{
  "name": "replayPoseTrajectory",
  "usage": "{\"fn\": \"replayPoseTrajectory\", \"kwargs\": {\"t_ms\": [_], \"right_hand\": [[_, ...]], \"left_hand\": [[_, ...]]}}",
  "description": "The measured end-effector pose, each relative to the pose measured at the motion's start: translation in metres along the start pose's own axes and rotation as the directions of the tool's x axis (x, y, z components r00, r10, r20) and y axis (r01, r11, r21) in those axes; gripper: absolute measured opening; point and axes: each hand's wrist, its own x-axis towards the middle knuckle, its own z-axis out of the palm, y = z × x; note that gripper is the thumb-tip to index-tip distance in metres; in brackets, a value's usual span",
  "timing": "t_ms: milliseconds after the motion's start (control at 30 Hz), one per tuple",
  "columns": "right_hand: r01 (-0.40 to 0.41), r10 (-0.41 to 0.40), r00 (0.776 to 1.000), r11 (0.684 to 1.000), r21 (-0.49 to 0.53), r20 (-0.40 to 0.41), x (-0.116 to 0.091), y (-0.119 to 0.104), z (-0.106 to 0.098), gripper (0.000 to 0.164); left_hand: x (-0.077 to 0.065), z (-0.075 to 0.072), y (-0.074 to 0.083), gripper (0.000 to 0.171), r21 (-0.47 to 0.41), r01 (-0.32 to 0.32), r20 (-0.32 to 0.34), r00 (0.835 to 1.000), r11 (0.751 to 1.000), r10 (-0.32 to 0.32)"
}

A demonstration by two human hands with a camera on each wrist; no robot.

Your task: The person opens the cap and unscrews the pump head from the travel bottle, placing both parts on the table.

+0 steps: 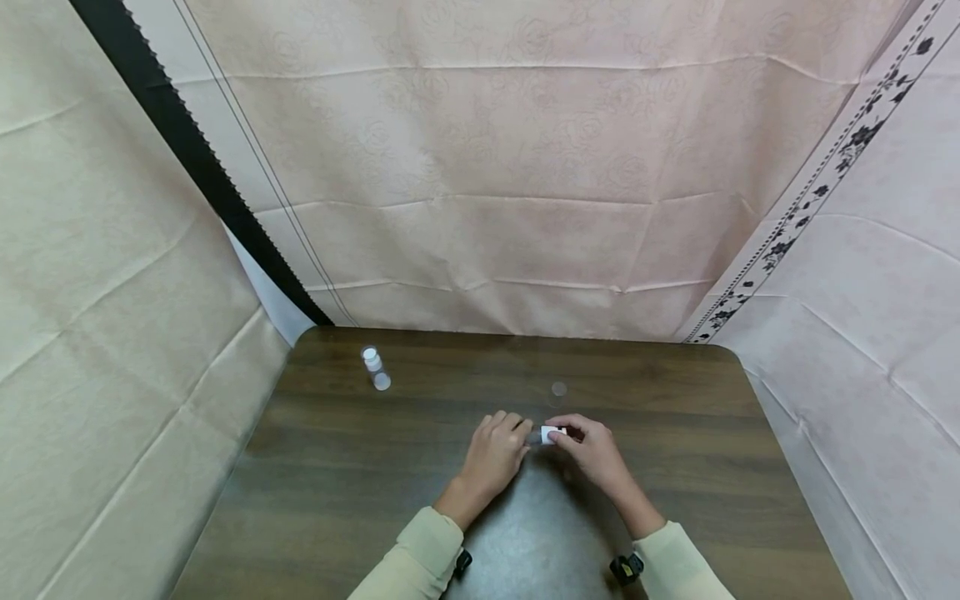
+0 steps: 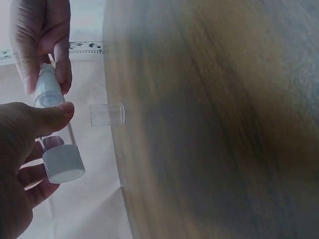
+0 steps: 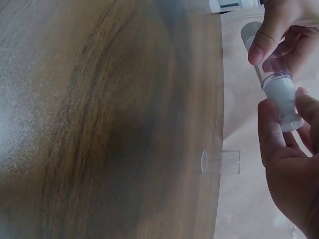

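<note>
Over the table's middle, a small clear pump bottle [image 2: 64, 163] with a white base is held between both hands. My left hand [image 1: 495, 454] grips its clear body, thumb across the near side. The right hand [image 1: 592, 450] pinches the white pump top [image 3: 281, 97] between thumb and fingers. In the left wrist view the bottle tilts, its white base toward the camera. Just beyond the hands, a clear cylindrical cap [image 1: 558, 390] stands on the table, apart from both. Fingers hide part of the bottle's body and the pump.
A second clear bottle with white ends [image 1: 375, 369] is on the table [image 1: 322, 467] at the far left. Pale cloth [image 1: 480, 167] hangs behind the table's back edge and along both sides.
</note>
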Motion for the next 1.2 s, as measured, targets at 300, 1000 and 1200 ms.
{"fn": "replayPoseTrajectory", "kwargs": {"t_ms": [300, 1000, 1200], "right_hand": [[0.136, -0.138, 0.989, 0.990, -0.037, -0.054, -0.0010, 0.0012, 0.0024, 0.015], [0.123, -0.123, 0.992, 0.990, 0.066, 0.000, -0.0029, -0.0001, -0.0017, 0.037], [-0.025, 0.025, 1.000, 0.999, -0.019, -0.005, 0.0018, -0.0013, -0.0015, 0.026]], "left_hand": [[0.0018, -0.0011, 0.0006, 0.033, -0.042, 0.027, 0.045, 0.999, 0.999, -0.025], [0.0004, -0.0004, -0.0002, 0.033, -0.094, 0.071, 0.103, 0.993, 0.993, -0.061], [0.0014, -0.0018, 0.0011, 0.033, -0.049, 0.031, 0.068, 0.997, 0.998, -0.027]]}}
